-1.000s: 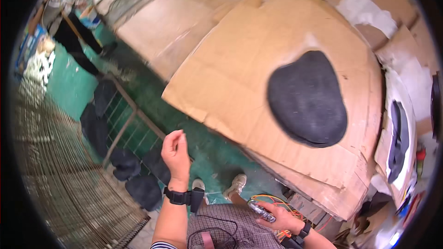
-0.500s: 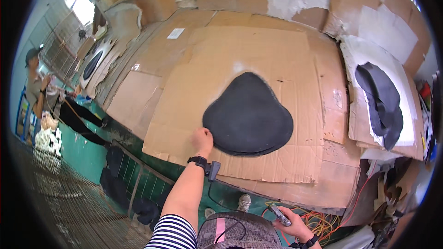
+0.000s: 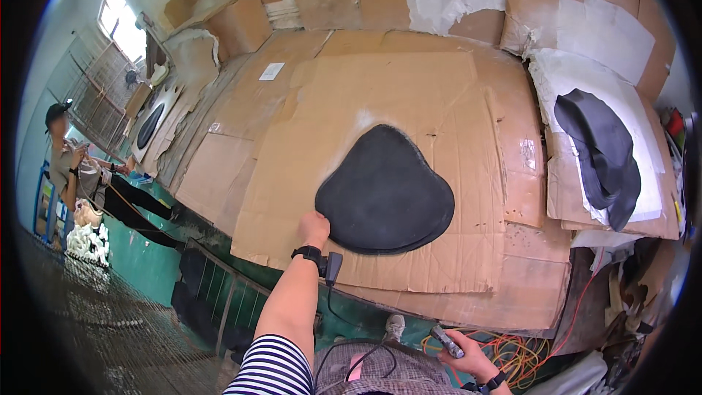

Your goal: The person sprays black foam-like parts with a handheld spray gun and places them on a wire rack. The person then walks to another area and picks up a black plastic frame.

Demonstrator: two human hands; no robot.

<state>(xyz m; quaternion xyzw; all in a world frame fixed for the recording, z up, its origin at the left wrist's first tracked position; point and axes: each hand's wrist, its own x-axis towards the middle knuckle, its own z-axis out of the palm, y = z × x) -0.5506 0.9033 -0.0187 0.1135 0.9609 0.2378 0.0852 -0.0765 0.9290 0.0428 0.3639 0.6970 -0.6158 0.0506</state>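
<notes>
A black rounded-triangular sheet point(image 3: 385, 194) lies flat on the cardboard, its narrower end pointing away from me. Along the near side its edge looks doubled, as if one layer rests on another. My left hand point(image 3: 314, 229) is closed at the sheet's lower left edge, fingers bent against the rim; the fingertips are partly hidden. Low down on the right, off the table's front edge, my right hand point(image 3: 468, 357) is wrapped around a small grey metallic tool point(image 3: 447, 341). The tool's kind is not clear.
Large cardboard sheets point(image 3: 292, 168) cover the table. At right, more folded black sheets point(image 3: 601, 157) rest on a white-topped board. Orange and yellow hoses point(image 3: 523, 351) coil below. A wire rack point(image 3: 238, 300) stands at lower left. Another person point(image 3: 69, 153) stands at far left.
The view has shifted slightly, moving the table scene a little in the picture. My left hand stays at the black sheet's edge, and my right hand keeps the grey tool.
</notes>
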